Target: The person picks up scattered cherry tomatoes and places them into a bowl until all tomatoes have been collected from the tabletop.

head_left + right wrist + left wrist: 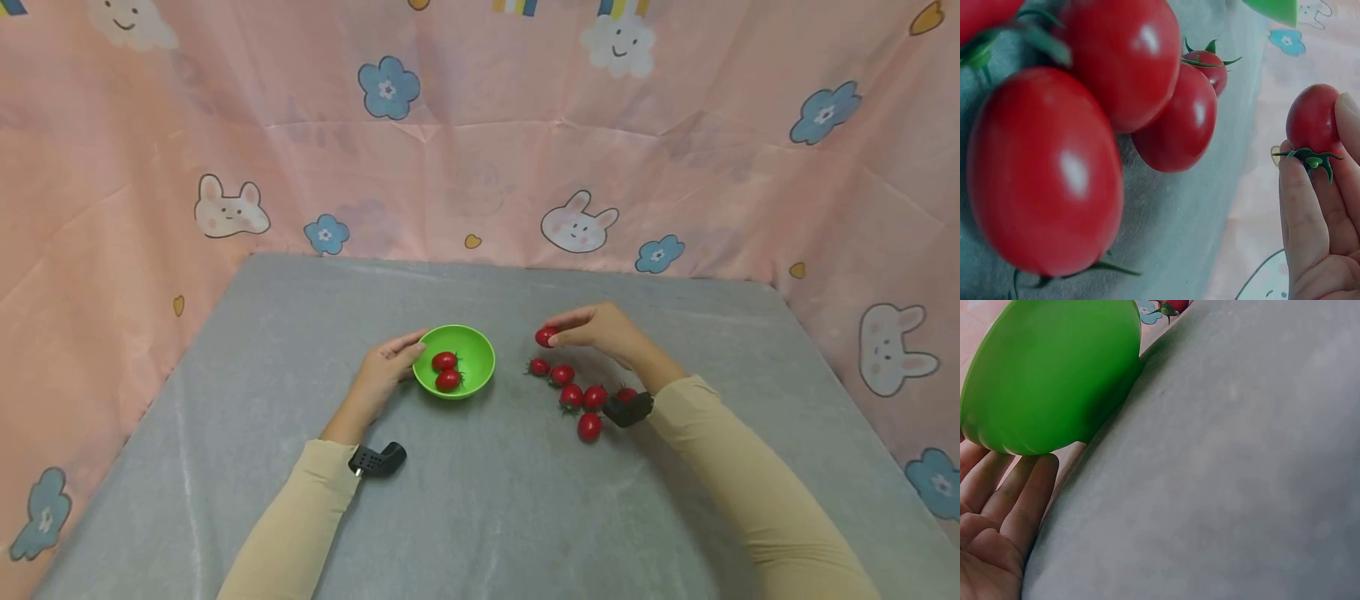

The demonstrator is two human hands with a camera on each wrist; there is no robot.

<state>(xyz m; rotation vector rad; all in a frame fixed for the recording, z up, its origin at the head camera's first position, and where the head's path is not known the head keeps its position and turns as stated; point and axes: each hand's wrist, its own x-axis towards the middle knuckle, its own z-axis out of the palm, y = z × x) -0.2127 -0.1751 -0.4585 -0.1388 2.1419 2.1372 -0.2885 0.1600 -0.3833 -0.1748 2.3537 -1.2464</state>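
Note:
A green bowl stands on the grey table with two red cherry tomatoes inside. My left hand holds the bowl's left side, thumb at the rim and fingers against the outer wall. In the left wrist view the fingers touch the underside of the bowl. Right of the bowl, my right hand pinches a cherry tomato between thumb and fingers, above the table. The right wrist view shows this tomato with its green stem cap toward the palm.
Several loose cherry tomatoes lie in a group below my right hand; one is partly hidden by the black wrist camera. The grey table meets a pink printed curtain at the back and sides.

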